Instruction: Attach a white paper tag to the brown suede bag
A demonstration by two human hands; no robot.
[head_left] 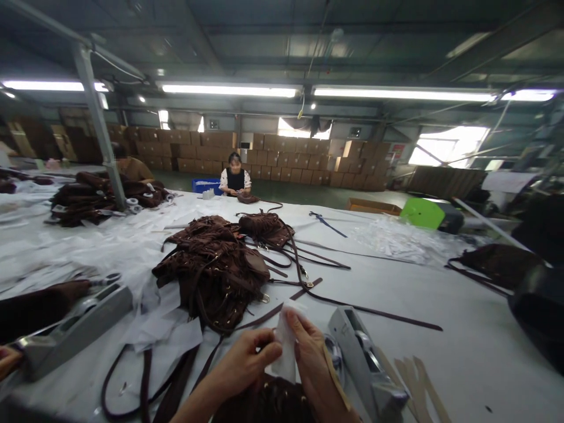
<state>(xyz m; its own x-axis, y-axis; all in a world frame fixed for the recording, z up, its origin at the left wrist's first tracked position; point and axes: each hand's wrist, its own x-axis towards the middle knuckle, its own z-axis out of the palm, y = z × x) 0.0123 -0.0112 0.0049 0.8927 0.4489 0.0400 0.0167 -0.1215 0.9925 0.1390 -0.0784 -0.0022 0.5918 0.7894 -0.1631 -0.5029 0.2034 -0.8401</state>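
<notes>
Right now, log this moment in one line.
left hand: pinches white sheet | right hand: holds same sheet | beneath: brown piece | beside right hand: grey dispenser

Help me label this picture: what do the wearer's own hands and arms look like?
The left hand and right hand are both ungloved. No sleeve or watch shows on the visible part of the forearms. A beige strip runs along the right hand's outer side; whether it is worn, I cannot tell.
</notes>
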